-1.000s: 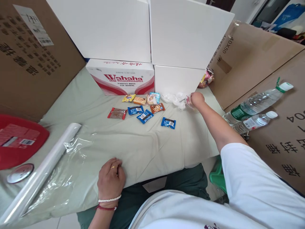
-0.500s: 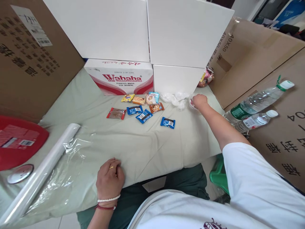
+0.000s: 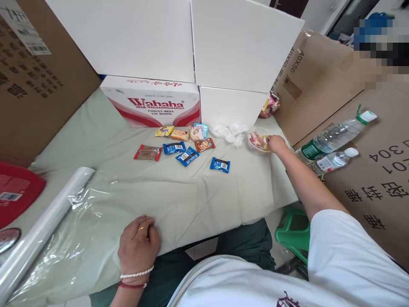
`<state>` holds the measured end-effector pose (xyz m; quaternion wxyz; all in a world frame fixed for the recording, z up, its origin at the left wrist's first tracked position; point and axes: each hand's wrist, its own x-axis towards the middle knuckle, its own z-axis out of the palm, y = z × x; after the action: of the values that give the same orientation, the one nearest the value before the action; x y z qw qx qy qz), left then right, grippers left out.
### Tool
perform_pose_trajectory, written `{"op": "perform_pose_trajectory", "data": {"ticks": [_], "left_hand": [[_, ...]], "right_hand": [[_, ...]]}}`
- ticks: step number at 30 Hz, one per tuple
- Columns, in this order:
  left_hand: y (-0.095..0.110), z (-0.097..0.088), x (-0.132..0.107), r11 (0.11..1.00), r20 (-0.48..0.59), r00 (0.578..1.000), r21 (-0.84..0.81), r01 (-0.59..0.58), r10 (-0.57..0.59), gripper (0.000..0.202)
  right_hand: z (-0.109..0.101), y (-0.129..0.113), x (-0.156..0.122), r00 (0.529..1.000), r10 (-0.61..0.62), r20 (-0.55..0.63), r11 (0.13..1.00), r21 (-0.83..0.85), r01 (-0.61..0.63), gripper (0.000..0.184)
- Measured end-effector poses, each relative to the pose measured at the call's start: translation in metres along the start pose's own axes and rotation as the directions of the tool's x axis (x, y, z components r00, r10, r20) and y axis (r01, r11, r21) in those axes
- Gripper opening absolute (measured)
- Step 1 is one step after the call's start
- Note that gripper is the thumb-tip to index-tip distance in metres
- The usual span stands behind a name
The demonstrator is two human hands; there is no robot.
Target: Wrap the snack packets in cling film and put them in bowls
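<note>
My left hand [image 3: 139,241] rests on the cloth near the front edge, fingers curled in, and I see nothing held in it. Far to the right, my right hand [image 3: 277,145] is at the right rim of a clear plastic bowl [image 3: 253,146]. Its fingertips are pinched together, partly hidden, by something yellow; whether they grip the rim or a packet, I cannot tell. Pink and yellow packets [image 3: 257,140] lie in the bowl. Crumpled clear plastic bags [image 3: 230,133] are left of it. Nearer the middle lie blue packets [image 3: 220,165], a brown packet [image 3: 205,145] and a red-ended packet [image 3: 147,152].
Behind the snacks stand a Wahaha water carton [image 3: 159,104] and white boxes [image 3: 246,47]. Two water bottles [image 3: 335,136] lean near a cardboard box [image 3: 377,179] at right. A roll of clear film [image 3: 47,226] lies at left. A green stool [image 3: 292,232] is below.
My right hand has drawn back to the right, from over the bowl to its rim, so more of the contents shows. My left hand stays on the cloth. The view has shifted slightly.
</note>
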<state>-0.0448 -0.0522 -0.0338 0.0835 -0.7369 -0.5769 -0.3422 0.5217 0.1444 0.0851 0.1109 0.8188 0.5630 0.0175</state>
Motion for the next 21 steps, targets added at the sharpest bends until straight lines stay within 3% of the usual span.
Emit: {"op": "perform_pose_trajectory", "data": {"ticks": [5,8,11,14,17,19,21], "left_hand": [[0.002,-0.001,0.002,0.999,-0.021,0.999,0.009,-0.035,0.035,0.016],[0.002,0.0,0.002,0.999,-0.032,0.999,0.009,-0.04,0.041,0.016],[0.002,0.001,0.001,0.999,-0.04,0.999,-0.003,-0.037,0.037,0.016],[0.002,0.001,0.0,1.0,-0.029,1.0,-0.024,-0.002,0.002,0.017],[0.001,0.001,0.0,0.999,-0.012,1.0,-0.039,0.016,-0.017,0.017],[0.002,0.001,-0.001,0.999,0.0,1.0,-0.039,0.026,-0.026,0.016],[0.002,0.0,-0.002,0.998,0.009,0.999,-0.037,0.044,-0.044,0.017]], "right_hand": [[-0.003,-0.018,-0.004,0.999,0.012,-0.037,0.999,-0.032,-0.014,0.038],[-0.019,-0.02,-0.001,1.0,0.027,0.006,0.999,-0.036,-0.027,0.034],[-0.035,-0.026,-0.004,0.999,0.015,-0.053,0.999,-0.04,-0.017,0.039],[-0.041,-0.05,-0.015,0.984,-0.128,-0.127,0.992,-0.023,0.126,0.043],[-0.035,-0.088,-0.029,0.935,-0.34,-0.1,0.94,-0.005,0.342,0.044],[-0.03,-0.11,-0.036,0.924,-0.377,-0.066,0.926,-0.009,0.377,0.046],[-0.028,-0.122,-0.042,0.939,-0.34,-0.047,0.94,-0.026,0.339,0.043]]}}
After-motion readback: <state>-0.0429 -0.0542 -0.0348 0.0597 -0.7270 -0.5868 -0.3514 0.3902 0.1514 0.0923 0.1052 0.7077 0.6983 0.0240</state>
